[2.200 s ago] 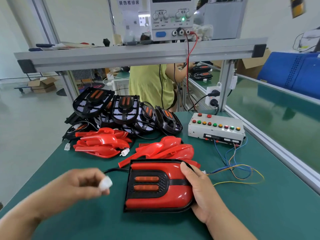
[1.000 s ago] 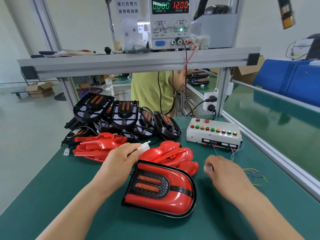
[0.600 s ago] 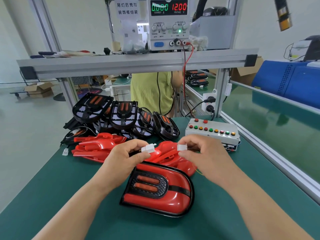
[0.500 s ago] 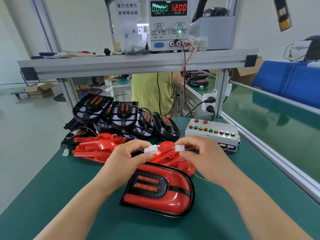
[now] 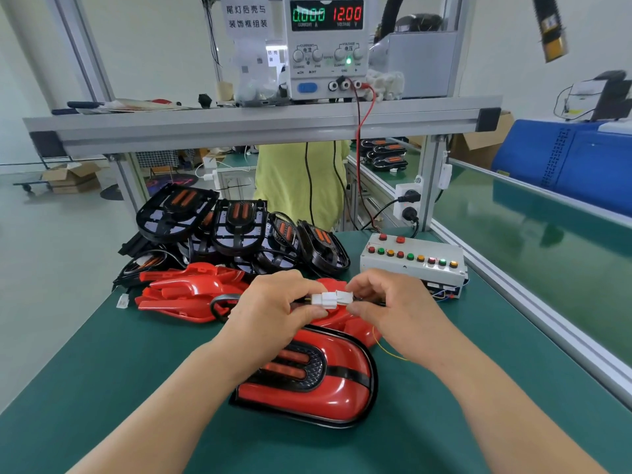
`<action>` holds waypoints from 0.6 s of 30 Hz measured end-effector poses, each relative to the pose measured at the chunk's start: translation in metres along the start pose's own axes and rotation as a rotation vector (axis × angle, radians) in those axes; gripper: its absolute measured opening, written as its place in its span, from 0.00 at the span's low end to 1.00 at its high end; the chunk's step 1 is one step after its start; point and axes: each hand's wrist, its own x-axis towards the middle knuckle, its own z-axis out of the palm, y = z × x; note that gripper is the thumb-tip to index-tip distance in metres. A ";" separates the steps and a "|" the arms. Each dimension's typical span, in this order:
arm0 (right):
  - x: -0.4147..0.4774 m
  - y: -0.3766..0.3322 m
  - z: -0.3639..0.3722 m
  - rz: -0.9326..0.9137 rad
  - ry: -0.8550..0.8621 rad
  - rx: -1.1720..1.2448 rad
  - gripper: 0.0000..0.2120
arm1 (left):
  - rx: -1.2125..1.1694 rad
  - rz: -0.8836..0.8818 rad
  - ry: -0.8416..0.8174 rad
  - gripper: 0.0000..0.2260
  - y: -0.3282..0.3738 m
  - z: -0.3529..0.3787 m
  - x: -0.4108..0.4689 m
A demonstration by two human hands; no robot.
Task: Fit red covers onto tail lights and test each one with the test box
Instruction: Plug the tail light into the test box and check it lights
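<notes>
A tail light with its red cover fitted (image 5: 328, 388) lies flat on the green mat in front of me. Above it, my left hand (image 5: 270, 309) pinches the light's white connector (image 5: 323, 300). My right hand (image 5: 393, 309) pinches the test box's white connector (image 5: 344, 297). The two plugs touch end to end between my fingertips. The grey test box (image 5: 412, 265) with its row of coloured buttons stands behind my right hand, thin coloured wires trailing from it.
Bare black tail lights (image 5: 239, 230) are stacked at the back left, with loose red covers (image 5: 184, 295) piled before them. A power supply (image 5: 326, 46) reading 12.00 sits on the aluminium shelf (image 5: 260, 126). A person in yellow stands behind the bench. A metal rail (image 5: 533, 316) borders the right side.
My left hand carried the light's plug up over the tail light and my right hand left the light to fetch the box's plug. The two plugs have closed the gap and now touch.
</notes>
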 end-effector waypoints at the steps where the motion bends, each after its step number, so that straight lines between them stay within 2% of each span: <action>1: -0.001 0.001 0.000 -0.004 -0.002 -0.001 0.11 | 0.038 0.016 0.002 0.08 0.001 0.000 0.001; 7: 0.000 0.004 0.003 -0.004 -0.021 -0.001 0.10 | 0.096 0.056 -0.041 0.08 0.009 0.003 0.006; 13: 0.006 0.008 0.004 0.036 -0.036 0.042 0.26 | -0.034 -0.080 -0.073 0.09 0.008 0.005 0.010; 18: 0.009 0.013 0.008 0.012 -0.007 0.053 0.27 | -0.128 -0.163 -0.086 0.07 0.003 0.011 0.011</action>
